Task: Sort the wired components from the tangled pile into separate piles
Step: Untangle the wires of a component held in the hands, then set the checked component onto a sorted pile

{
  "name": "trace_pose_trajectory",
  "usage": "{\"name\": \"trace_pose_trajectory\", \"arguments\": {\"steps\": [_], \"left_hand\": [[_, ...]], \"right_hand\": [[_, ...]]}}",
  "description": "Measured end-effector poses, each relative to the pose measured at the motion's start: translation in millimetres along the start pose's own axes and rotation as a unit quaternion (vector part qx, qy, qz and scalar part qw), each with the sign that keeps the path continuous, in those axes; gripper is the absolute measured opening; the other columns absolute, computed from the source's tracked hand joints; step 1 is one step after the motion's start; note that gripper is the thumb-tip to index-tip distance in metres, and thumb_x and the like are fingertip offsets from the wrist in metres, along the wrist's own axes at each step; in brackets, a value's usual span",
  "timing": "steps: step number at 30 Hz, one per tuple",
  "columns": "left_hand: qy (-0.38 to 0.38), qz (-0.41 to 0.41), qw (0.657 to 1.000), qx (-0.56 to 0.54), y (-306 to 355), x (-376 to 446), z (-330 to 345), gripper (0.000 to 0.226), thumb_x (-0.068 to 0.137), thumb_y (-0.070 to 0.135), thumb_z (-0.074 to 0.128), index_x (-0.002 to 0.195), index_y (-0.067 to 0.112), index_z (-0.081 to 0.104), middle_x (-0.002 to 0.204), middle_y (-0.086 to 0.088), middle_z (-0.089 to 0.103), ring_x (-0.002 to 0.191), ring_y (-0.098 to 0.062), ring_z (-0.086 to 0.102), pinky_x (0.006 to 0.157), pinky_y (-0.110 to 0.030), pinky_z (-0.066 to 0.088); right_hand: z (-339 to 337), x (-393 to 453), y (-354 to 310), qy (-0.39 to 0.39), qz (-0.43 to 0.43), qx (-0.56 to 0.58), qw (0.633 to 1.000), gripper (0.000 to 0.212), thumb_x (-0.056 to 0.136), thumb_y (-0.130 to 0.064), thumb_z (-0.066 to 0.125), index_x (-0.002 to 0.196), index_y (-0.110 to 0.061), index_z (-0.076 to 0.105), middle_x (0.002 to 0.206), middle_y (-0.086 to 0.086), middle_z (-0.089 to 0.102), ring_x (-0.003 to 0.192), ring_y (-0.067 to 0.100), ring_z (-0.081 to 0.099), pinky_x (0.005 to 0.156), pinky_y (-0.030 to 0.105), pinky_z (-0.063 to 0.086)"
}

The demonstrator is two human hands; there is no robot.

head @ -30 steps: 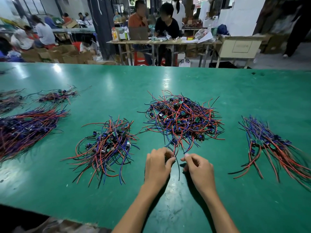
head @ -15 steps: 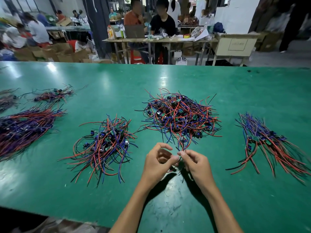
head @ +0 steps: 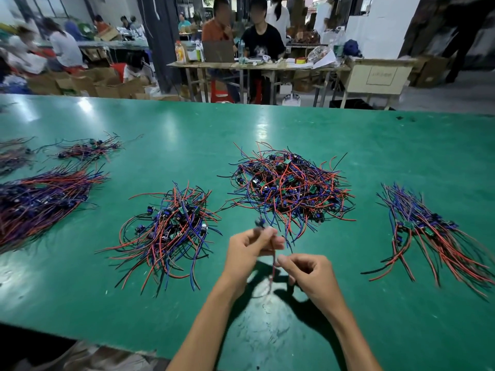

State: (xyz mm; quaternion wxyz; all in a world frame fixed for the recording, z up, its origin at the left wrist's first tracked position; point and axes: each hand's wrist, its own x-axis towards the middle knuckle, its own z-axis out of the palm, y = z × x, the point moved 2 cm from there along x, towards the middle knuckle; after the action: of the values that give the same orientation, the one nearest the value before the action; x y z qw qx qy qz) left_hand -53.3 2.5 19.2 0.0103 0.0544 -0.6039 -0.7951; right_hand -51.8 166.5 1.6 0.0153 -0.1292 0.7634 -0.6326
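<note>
Near the table's front edge, the left hand (head: 250,253) and right hand (head: 308,277) are both pinching one wired component (head: 272,253) (blurred, its dark body sticking up above the left fingertips), holding it above the green table (head: 80,303). Just beyond, the tangled pile (head: 289,186) is lying, flanked by a left pile (head: 168,231) and a right pile (head: 434,231). Farther off, people are sitting at a desk (head: 257,66).

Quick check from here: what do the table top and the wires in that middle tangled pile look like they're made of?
Table top: looks like a smooth green rubber or vinyl mat, semi-glossy; overhead lights reflect off it and pale scuffs show near the hands. Exact material uncertain.

Tangled pile: thin flexible wires in red, blue and black insulation, probably plastic-coated; they curl loosely. Small green pieces among them resemble circuit boards.
</note>
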Motion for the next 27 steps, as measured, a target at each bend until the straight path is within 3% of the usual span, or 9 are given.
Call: {"name": "trace_pose_trajectory", "arguments": {"steps": [4, 6, 8, 10, 15, 19, 22, 24, 27], "left_hand": [[0.179, 0.116, 0.967, 0.143, 49, 22, -46, 0.016, 0.095, 0.020, 0.069, 0.099, 0.006, 0.077, 0.074, -0.005, 0.074, 0.061, -0.018, 0.070, 0.057, -0.025, 0.057], [0.294, 0.154, 0.886, 0.325, 73, 29, -80, 0.019, 0.098, 0.020, 0.065, 0.098, 0.006, 0.078, 0.075, -0.008, 0.072, 0.062, -0.021, 0.069, 0.061, -0.031, 0.058], [0.357, 0.103, 0.789, 0.489, 84, 34, -112, 0.024, 0.100, 0.019, 0.061, 0.100, 0.001, 0.077, 0.092, -0.019, 0.068, 0.076, -0.030, 0.063, 0.070, -0.035, 0.050], [0.358, 0.026, 0.746, 0.560, 83, 38, -132, 0.025, 0.101, 0.013, 0.057, 0.103, -0.005, 0.073, 0.113, -0.029, 0.056, 0.102, -0.038, 0.054, 0.089, -0.042, 0.044], [0.357, 0.028, 0.724, 0.590, 79, 33, -119, 0.025, 0.097, 0.016, 0.059, 0.108, -0.003, 0.070, 0.134, -0.023, 0.043, 0.126, -0.038, 0.035, 0.106, -0.046, 0.027], [0.356, 0.159, 0.710, 0.586, 59, 10, -59, 0.037, 0.090, 0.020, 0.066, 0.127, 0.019, 0.063, 0.140, -0.014, 0.042, 0.124, -0.031, 0.035, 0.100, -0.048, 0.026], [0.203, 0.264, 0.745, 0.578, 25, -6, -13, 0.026, 0.091, 0.021, 0.065, 0.117, 0.024, 0.068, 0.122, -0.004, 0.055, 0.114, -0.022, 0.046, 0.093, -0.039, 0.029], [0.074, 0.259, 0.760, 0.592, -1, -11, 3, 0.022, 0.096, 0.028, 0.061, 0.116, 0.025, 0.069, 0.117, 0.003, 0.058, 0.112, -0.018, 0.051, 0.093, -0.032, 0.031], [0.023, 0.227, 0.777, 0.586, -21, -11, 8, 0.020, 0.099, 0.034, 0.057, 0.112, 0.028, 0.070, 0.115, 0.008, 0.059, 0.112, -0.014, 0.049, 0.090, -0.029, 0.034]], "right_hand": [[-4, 1, 1, 0.047, 0.028, 0.024, 0.998, 0.023, 0.093, -0.042, 0.068, 0.082, -0.027, 0.081, 0.053, 0.007, 0.061, 0.045, 0.009, 0.050, 0.047, 0.022, 0.039], [-4, 2, 2, 0.123, 0.013, -0.058, 0.991, 0.015, 0.093, -0.033, 0.073, 0.079, -0.030, 0.078, 0.057, -0.003, 0.062, 0.052, 0.003, 0.056, 0.053, 0.021, 0.043], [0, 1, -1, 0.204, -0.019, -0.251, 0.946, 0.004, 0.086, -0.037, 0.077, 0.084, -0.034, 0.074, 0.070, -0.010, 0.062, 0.073, 0.008, 0.057, 0.063, 0.029, 0.046], [6, 1, -2, 0.216, -0.009, -0.382, 0.898, 0.020, 0.081, -0.039, 0.081, 0.097, -0.028, 0.076, 0.085, -0.006, 0.064, 0.088, 0.020, 0.056, 0.072, 0.035, 0.049], [4, 4, 7, 0.204, 0.031, -0.379, 0.902, 0.006, 0.087, -0.025, 0.076, 0.085, -0.020, 0.078, 0.085, -0.004, 0.061, 0.088, 0.022, 0.055, 0.074, 0.037, 0.049], [4, 5, 7, 0.193, 0.044, -0.368, 0.909, 0.008, 0.091, -0.028, 0.070, 0.088, -0.023, 0.076, 0.089, -0.005, 0.061, 0.089, 0.020, 0.056, 0.078, 0.036, 0.047], [5, 4, 6, 0.181, 0.032, -0.379, 0.907, 0.008, 0.091, -0.030, 0.070, 0.089, -0.025, 0.076, 0.089, -0.006, 0.061, 0.089, 0.020, 0.056, 0.079, 0.035, 0.043], [4, 2, 5, 0.168, 0.026, -0.377, 0.910, 0.004, 0.089, -0.030, 0.071, 0.090, -0.030, 0.075, 0.088, -0.010, 0.060, 0.090, 0.019, 0.055, 0.081, 0.034, 0.040], [3, 0, 4, 0.145, 0.040, -0.333, 0.931, 0.019, 0.083, -0.023, 0.069, 0.095, -0.037, 0.068, 0.075, -0.017, 0.060, 0.081, 0.016, 0.054, 0.079, 0.033, 0.039]]}}
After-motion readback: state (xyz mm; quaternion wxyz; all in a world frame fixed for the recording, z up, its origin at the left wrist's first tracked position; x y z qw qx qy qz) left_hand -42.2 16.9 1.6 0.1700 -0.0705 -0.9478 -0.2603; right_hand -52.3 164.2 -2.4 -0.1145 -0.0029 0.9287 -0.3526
